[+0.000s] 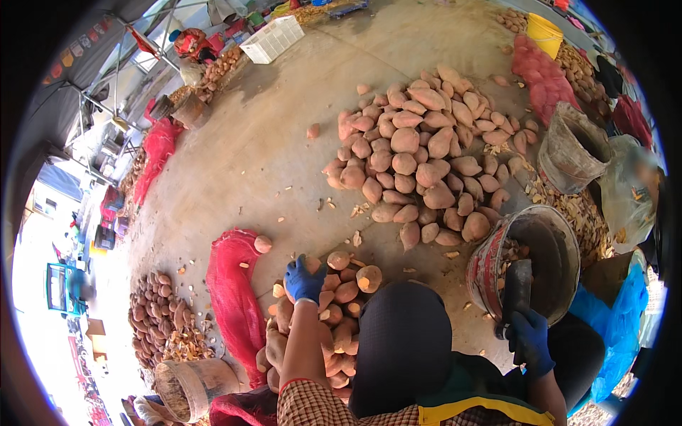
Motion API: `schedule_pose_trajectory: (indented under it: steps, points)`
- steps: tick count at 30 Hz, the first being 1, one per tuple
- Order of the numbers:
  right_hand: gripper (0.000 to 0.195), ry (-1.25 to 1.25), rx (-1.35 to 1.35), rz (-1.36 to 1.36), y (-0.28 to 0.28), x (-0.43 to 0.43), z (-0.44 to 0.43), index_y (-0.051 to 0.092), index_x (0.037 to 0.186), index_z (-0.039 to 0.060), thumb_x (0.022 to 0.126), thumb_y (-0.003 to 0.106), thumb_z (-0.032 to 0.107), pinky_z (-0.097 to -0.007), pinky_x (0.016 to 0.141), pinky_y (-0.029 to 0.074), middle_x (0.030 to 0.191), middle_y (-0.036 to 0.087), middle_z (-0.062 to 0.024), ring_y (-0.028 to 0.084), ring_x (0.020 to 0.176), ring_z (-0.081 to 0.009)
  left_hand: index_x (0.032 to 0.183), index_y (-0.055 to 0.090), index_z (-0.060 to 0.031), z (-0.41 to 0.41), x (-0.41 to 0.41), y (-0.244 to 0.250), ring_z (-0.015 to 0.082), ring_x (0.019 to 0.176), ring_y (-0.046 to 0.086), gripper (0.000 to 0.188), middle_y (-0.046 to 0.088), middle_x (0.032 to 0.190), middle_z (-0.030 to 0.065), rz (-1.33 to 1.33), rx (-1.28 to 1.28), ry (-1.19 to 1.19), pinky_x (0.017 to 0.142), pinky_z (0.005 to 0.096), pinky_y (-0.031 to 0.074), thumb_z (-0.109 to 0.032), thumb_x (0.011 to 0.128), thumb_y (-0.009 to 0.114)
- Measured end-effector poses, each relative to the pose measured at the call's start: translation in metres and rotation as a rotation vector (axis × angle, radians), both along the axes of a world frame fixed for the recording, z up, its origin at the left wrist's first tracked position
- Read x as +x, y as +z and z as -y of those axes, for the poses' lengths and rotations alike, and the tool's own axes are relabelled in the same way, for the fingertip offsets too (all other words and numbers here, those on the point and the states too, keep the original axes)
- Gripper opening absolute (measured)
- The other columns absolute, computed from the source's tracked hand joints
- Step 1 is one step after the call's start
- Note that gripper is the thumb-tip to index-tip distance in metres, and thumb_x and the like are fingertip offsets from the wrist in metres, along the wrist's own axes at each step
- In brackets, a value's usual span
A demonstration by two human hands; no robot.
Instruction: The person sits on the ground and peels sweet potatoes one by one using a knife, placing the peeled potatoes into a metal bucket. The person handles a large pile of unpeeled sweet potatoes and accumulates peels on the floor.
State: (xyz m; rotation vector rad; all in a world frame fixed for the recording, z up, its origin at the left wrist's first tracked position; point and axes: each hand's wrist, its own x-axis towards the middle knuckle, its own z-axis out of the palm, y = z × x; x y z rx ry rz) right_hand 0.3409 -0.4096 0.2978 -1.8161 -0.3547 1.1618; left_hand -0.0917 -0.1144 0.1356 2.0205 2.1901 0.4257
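My left hand [305, 279], in a blue glove, is over a heap of sweet potatoes [346, 292] beside my knee. Its fingers are at a sweet potato on the heap's far edge; whether they grip it is unclear. Several roots in this heap have pale cut ends. My right hand [533, 338], also gloved in blue, holds a broad-bladed cleaver [517, 285] by its dark handle. The blade points away from me, over the near side of a worn bucket [554, 239] with scraps inside. A larger pile of sweet potatoes [421, 154] lies on the concrete floor ahead.
A red mesh sack [232, 293] lies left of the near heap. Another bucket [575, 149] stands among peelings at right, near a blue plastic bag [618, 325]. A tipped bucket [197, 386] is at lower left. Far off are a white crate [273, 40] and a seated person [193, 45].
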Motion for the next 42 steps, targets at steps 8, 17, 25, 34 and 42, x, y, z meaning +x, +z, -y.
schedule_pose_trajectory:
  steps: [8, 17, 25, 34, 42]
  points:
    - [0.017, -0.044, -0.064, 0.008, -0.009, -0.004, -0.018, 0.060, 0.091, 0.0002, 0.091, 0.059, 0.017, -0.0243, 0.037, 0.039, 0.060, 0.055, -0.0053, 0.048, 0.040, -0.0119, 0.147, 0.035, -0.0199, -0.011, -0.041, -0.075, 0.0385, 0.128, 0.045, 0.084, 0.041, 0.145, 0.0128, -0.211, -0.319, -0.072, 0.104, 0.0490, 0.041, -0.046, 0.077, 0.072]
    - [0.023, -0.079, -0.060, -0.024, -0.015, -0.001, -0.023, 0.060, 0.090, 0.0005, 0.089, 0.061, 0.023, -0.0253, 0.036, 0.039, 0.059, 0.054, -0.0056, 0.048, 0.040, -0.0128, 0.144, 0.038, -0.0107, -0.025, -0.055, -0.070, 0.0347, 0.126, 0.049, 0.084, 0.047, 0.141, 0.0150, -0.217, -0.299, -0.077, 0.108, 0.0448, 0.037, -0.049, 0.076, 0.072]
    - [0.024, -0.067, -0.063, 0.041, -0.006, 0.002, -0.034, 0.058, 0.091, 0.0021, 0.090, 0.062, 0.025, -0.0251, 0.036, 0.039, 0.060, 0.056, -0.0061, 0.049, 0.040, -0.0131, 0.141, 0.039, -0.0133, -0.054, -0.039, -0.074, 0.0378, 0.121, 0.052, 0.079, 0.051, 0.133, 0.0170, -0.160, -0.286, -0.056, 0.097, 0.0471, 0.046, -0.042, 0.076, 0.074]
    - [0.021, -0.097, -0.129, 0.042, -0.018, -0.001, -0.045, 0.056, 0.089, 0.0033, 0.091, 0.060, 0.024, -0.0241, 0.034, 0.037, 0.057, 0.053, -0.0042, 0.048, 0.037, -0.0128, 0.129, 0.050, -0.0077, -0.101, -0.042, -0.091, 0.0394, 0.113, 0.057, 0.070, 0.056, 0.124, 0.0220, 0.123, -0.247, 0.022, 0.094, 0.0455, 0.049, -0.035, 0.072, 0.080]
    - [0.021, -0.155, -0.045, 0.089, -0.039, 0.004, -0.032, 0.056, 0.086, 0.0042, 0.093, 0.056, 0.024, -0.0278, 0.035, 0.040, 0.057, 0.053, -0.0054, 0.047, 0.037, -0.0158, 0.126, 0.057, -0.0079, -0.147, -0.086, -0.140, 0.0364, 0.109, 0.060, 0.058, 0.063, 0.120, 0.0187, 0.389, -0.566, -0.020, 0.093, 0.0417, 0.049, -0.037, 0.079, 0.075]
